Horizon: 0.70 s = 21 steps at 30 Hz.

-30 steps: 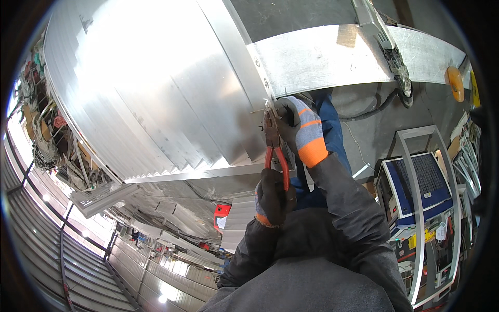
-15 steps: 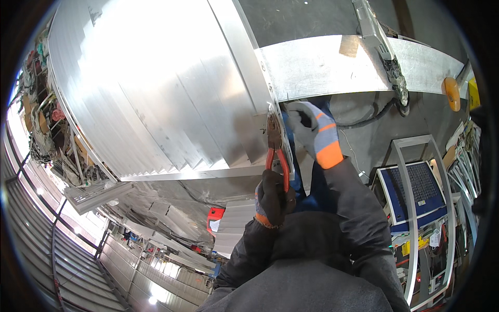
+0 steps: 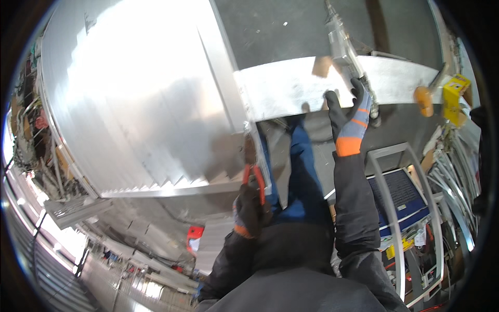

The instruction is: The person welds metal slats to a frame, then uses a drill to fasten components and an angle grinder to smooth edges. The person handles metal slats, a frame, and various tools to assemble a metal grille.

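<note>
My left hand (image 3: 250,208), in a dark glove with an orange cuff, is shut on red-handled pliers (image 3: 254,174) whose jaws sit at the corner edge of a large shiny sheet-metal panel (image 3: 140,104). My right hand (image 3: 349,115), in a grey and orange glove, is raised with fingers spread. It rests against a flat metal sheet (image 3: 291,86) lying across the workbench, just below a metal power tool (image 3: 345,52). My blue trouser leg (image 3: 304,171) shows between the two arms.
A metal frame stand (image 3: 387,208) with a blue tray (image 3: 403,195) stands at the right. A yellow box (image 3: 456,86) and an orange object (image 3: 423,100) lie at the far right. Racks of clutter line the left rim (image 3: 31,130). A red item (image 3: 195,234) lies lower down.
My right hand has left the pliers' area and moved up and right onto the flat sheet near the power tool. The left hand has stayed on the pliers at the panel corner.
</note>
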Motion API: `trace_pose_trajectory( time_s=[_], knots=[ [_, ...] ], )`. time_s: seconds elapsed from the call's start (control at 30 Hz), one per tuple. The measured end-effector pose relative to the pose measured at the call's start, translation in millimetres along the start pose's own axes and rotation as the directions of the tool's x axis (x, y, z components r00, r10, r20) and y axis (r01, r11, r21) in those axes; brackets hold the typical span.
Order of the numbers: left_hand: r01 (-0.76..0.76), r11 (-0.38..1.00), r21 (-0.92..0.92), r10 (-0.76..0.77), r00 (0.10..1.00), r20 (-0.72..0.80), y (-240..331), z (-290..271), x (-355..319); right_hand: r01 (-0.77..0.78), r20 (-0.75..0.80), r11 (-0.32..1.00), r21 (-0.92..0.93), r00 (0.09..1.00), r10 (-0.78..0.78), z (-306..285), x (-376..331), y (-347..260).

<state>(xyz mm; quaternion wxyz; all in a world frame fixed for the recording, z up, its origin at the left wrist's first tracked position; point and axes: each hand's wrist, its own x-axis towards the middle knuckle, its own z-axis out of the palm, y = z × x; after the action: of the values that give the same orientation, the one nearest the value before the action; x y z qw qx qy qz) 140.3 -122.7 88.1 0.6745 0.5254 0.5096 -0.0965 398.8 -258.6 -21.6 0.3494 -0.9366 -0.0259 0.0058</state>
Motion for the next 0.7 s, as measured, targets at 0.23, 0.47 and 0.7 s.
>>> trace_pose_trajectory(
  time_s=[0.23,0.47,0.7],
  knots=[
    [0.409,0.787,-0.461,-0.439,0.897,0.046,8.3,0.4,1.6,0.17,0.193,0.87,-0.462,0.977,-0.088,-9.6,74.6,42.1],
    [0.091,0.983,0.162,-0.101,0.994,0.05,-0.8,-5.0,-2.2,0.102,0.372,0.966,-0.237,0.928,-0.007,-7.4,100.8,81.1],
    [0.482,0.751,-0.451,-0.518,0.854,0.05,-1.8,-2.1,1.3,-0.291,0.664,0.868,0.403,0.745,-0.058,-118.0,-29.6,92.5]
  ],
)
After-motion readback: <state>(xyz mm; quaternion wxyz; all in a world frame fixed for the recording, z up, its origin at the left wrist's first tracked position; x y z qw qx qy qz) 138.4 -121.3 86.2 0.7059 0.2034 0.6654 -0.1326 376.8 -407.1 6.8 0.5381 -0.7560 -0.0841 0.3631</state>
